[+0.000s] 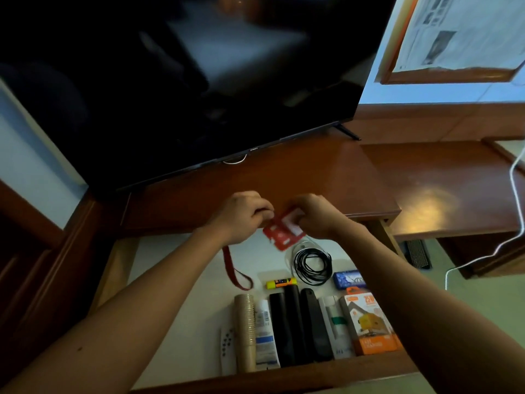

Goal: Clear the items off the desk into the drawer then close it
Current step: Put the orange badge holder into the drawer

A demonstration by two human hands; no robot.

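Both my hands hold a red badge holder (279,233) over the open drawer (176,282), just in front of the desk edge. My left hand (241,216) pinches its upper left end. Its white-labelled top is gripped by my right hand (315,214). The red lanyard (235,270) hangs down from under my left hand into the drawer. Inside the drawer lie a coiled black cable (312,264), a yellow marker (281,283), a blue pack (349,278), an orange box (372,325), black remotes (298,328), tubes and a stack of paper cups (245,331).
A large dark TV (184,81) stands on the wooden desk (312,172) behind my hands. A white cable (508,211) hangs at the right beside a lower wooden shelf (443,189). A framed paper (466,35) hangs on the wall at the upper right.
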